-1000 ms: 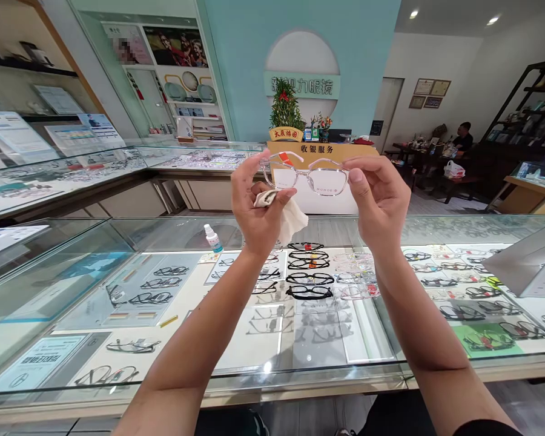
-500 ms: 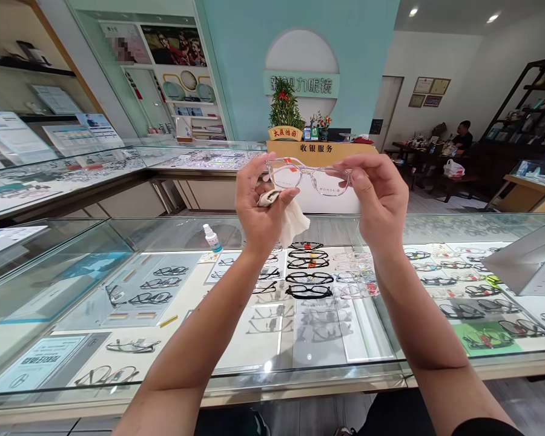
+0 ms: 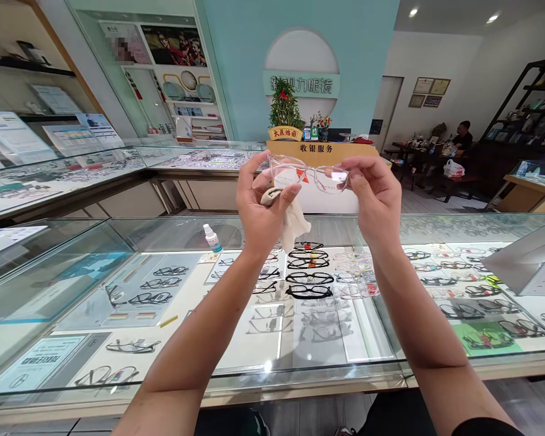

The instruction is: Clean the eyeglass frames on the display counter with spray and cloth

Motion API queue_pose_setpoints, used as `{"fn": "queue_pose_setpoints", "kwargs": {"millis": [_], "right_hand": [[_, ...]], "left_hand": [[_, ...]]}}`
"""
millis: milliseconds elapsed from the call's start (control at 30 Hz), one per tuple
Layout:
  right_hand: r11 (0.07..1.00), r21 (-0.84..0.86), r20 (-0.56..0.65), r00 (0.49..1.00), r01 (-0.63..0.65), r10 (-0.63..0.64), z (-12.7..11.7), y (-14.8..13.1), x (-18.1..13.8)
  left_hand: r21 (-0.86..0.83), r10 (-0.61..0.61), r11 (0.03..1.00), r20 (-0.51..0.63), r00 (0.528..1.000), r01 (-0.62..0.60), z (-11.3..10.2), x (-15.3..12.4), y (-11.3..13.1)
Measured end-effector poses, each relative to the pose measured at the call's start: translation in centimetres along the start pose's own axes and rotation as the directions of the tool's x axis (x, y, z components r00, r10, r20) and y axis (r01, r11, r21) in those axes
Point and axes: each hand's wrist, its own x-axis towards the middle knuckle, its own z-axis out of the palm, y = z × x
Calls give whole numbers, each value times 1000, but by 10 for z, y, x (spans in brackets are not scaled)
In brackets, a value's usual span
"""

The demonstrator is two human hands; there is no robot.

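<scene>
Currently: both hands up at chest height over the glass counter (image 3: pixel 381 369), holding one pair of clear glasses (image 3: pixel 309 175) between them.

Left hand (image 3: pixel 261 209) pinches the frame's left end with its fingertips, and a beige cloth (image 3: pixel 290 219) is tucked between thumb and palm, its tail hanging down. Right hand (image 3: pixel 378 197) is closed on the frame's right end, thumb in front, fingers curled behind. Frame is level, lenses facing the person, with a small orange tag (image 3: pixel 301 174) at the bridge. Small spray bottle (image 3: pixel 212 238) stands on the counter top, below and left of the left hand. Rows of black frames (image 3: pixel 309 277) lie inside the case under the wrists. Another person sits far back right (image 3: pixel 462 137).
</scene>
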Motion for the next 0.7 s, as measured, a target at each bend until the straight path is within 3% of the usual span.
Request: {"fn": "queue_pose_setpoints", "kwargs": {"millis": [200, 333, 700], "right_hand": [[994, 19, 39, 994, -103, 102, -2, 5, 2], [980, 48, 105, 976, -195, 189, -7, 1, 4], [873, 212, 441, 840, -440, 316, -11, -7, 6]], "left_hand": [[-54, -46, 997, 26, 999, 48, -3, 5, 5], [-97, -60, 993, 101, 993, 70, -9, 9, 3], [-123, -80, 985, 285, 955, 119, -16, 12, 4]]}}
